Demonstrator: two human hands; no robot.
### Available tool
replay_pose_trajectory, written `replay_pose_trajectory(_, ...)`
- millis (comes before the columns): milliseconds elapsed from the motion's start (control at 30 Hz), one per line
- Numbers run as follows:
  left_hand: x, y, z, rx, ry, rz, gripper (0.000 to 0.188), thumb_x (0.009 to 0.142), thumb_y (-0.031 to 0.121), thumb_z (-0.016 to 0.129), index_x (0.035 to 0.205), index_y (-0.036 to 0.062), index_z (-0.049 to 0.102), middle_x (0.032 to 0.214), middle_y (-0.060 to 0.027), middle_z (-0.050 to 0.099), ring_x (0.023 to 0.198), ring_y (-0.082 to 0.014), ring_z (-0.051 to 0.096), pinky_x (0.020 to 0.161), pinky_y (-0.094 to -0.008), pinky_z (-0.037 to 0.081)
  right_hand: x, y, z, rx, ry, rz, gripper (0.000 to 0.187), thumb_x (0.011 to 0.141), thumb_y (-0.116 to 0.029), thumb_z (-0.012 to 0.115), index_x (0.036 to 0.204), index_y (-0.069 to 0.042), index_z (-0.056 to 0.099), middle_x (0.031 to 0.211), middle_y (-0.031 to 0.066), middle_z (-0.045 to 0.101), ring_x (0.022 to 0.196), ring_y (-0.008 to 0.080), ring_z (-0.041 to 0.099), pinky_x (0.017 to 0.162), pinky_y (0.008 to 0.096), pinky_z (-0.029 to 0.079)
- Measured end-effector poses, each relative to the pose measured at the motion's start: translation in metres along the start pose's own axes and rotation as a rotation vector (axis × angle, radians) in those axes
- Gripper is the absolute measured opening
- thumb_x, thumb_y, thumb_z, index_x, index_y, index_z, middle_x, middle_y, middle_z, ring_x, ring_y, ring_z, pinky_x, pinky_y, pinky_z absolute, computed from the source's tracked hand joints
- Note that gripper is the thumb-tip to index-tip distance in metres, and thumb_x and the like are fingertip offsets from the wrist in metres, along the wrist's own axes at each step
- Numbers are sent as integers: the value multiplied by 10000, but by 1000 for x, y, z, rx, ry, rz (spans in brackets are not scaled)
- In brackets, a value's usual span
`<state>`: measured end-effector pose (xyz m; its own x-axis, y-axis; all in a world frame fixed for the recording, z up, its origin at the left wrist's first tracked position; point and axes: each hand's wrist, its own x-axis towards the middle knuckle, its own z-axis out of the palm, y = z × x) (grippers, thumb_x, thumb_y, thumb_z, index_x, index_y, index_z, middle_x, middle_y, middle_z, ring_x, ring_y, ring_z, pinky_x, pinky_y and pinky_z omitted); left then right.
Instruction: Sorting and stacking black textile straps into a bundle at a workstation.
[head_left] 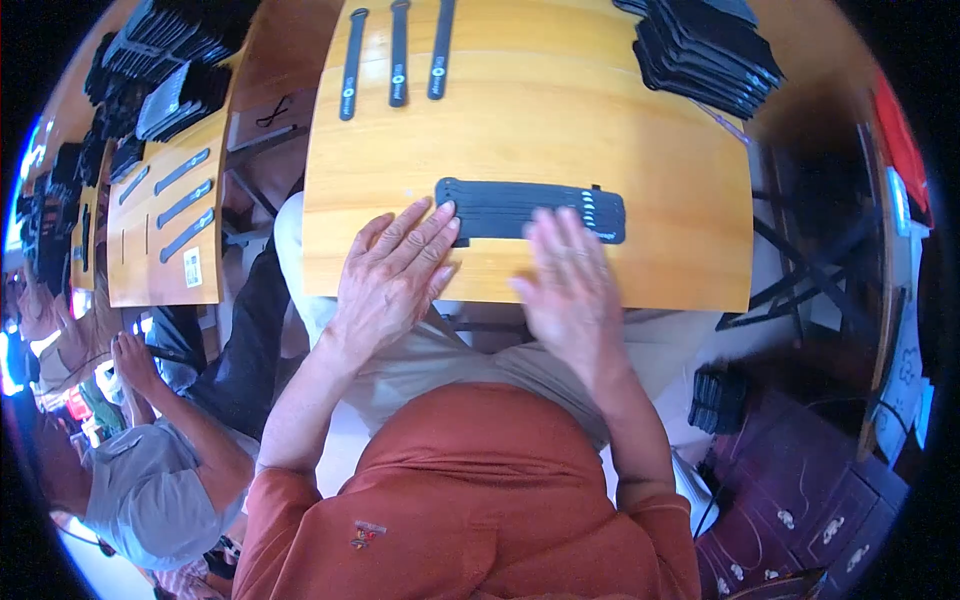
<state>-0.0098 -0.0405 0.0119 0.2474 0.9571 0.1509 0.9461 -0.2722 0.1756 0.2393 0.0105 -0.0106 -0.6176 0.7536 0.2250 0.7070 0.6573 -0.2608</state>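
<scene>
A flat, dark row of overlapping straps [520,198] with rounded ends lies across the wooden table in front of me. My left hand [395,265] is open and rests on the tabletop, its fingertips touching the straps' left end. Smeared by motion, my right hand [572,280] is over the right part of the straps with its fingers stretched out. Whether it touches them I cannot tell. Farther off at the left lie three single dark straps, the left strap [352,68], the middle strap [399,60] and the right strap [441,55], each with a small white mark.
A pile of dark straps [705,60] stands at the table's far right corner. At the left, a co-worker in a grey shirt [165,490] sits by another wooden table [130,270] with straps and black stacks. A dark bundle [717,400] and a drawer cabinet [800,480] are at right.
</scene>
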Motion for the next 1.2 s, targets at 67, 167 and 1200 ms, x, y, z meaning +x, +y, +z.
replay_pose_trajectory(67,-3,-4,-4,-30,-55,33,496,990,306,649,1433,85,612,1556,-67,537,1474,-249,453,1184,-434,346,-18,22,-10,-36,28,8,561,942,-354,704,1383,-17,617,1523,152,540,1451,344,463,1215,504,338)
replay_pose_trajectory(167,-5,-8,-5,-87,-62,40,527,995,332,643,1458,87,586,1569,-64,521,1480,-250,443,1188,-436,338,-29,34,-24,-57,25,139,536,944,-291,709,1384,-4,604,1493,177,560,1442,363,470,1199,493,368)
replay_pose_trajectory(1200,-14,-13,-1,-276,101,38,508,973,320,659,1395,42,609,1525,-91,548,1443,-264,464,1186,-461,326,171,37,33,-62,220,-199,240,950,-106,635,1154,-6,711,1110,141,740,993,311,668,863,418,577)
